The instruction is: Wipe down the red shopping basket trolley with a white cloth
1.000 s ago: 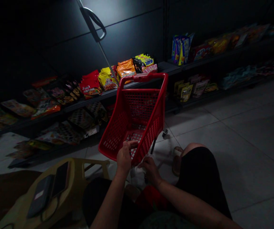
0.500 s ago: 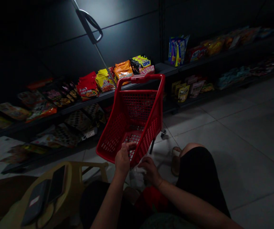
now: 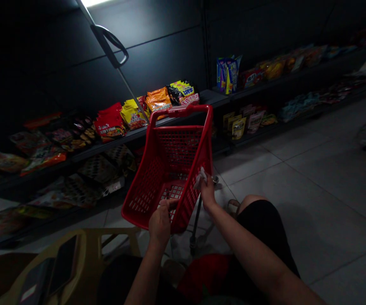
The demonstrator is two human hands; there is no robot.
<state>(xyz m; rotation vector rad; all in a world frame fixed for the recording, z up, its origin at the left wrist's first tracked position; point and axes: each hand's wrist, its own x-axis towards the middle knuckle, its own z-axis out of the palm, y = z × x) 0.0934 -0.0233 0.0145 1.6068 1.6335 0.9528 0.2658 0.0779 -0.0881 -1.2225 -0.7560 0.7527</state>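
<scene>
A red plastic shopping cart (image 3: 136,199), with a gridded basket and a looped handle, stands tilted in front of me. My left hand (image 3: 160,223) is at its near rim, fingers curled over into the basket; the palm side is hidden. Against the outside of the basket's right wall, my right hand (image 3: 207,192) presses a crumpled white cloth (image 3: 199,178), pinched in its fingers. Whether this is cloth or tissue is hard to make out in the dim light.
A yellow stool (image 3: 85,258) at lower left carries a phone (image 3: 63,264) and a dark flat device (image 3: 34,281). Behind the cart, dark shelves (image 3: 214,98) hold bagged snacks, including red packets (image 3: 109,123). A metal pole with a black grip (image 3: 108,46) leans there. My knee (image 3: 265,228) is at right.
My right hand has moved up and forward with the white cloth, from below the basket's near corner to its right outer wall. My left hand stays at the near rim. The view has shifted slightly.
</scene>
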